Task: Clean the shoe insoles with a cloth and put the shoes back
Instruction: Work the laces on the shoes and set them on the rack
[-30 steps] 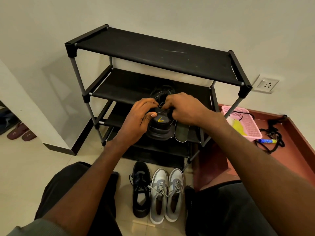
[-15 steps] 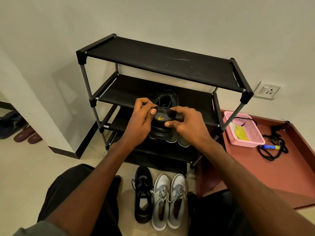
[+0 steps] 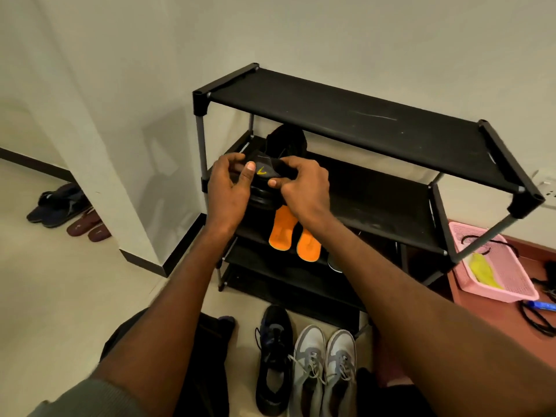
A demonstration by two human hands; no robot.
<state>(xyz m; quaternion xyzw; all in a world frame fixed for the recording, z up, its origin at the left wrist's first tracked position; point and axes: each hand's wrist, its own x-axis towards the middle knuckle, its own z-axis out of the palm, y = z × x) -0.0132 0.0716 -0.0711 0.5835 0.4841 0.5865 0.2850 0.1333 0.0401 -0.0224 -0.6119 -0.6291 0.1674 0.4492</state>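
Held black shoe [image 3: 264, 179] at rack [image 3: 346, 115], fingers of left hand [image 3: 228, 191] and right hand [image 3: 304, 188] pinching its insole; orange insoles [image 3: 293, 236] at 6 o'clock.

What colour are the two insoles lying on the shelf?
Orange, with a thin bluish edge. The insoles show in the head view, the only one.

home entryway, shoe rack [image 3: 355, 121], floor sandals [image 3: 87, 228]
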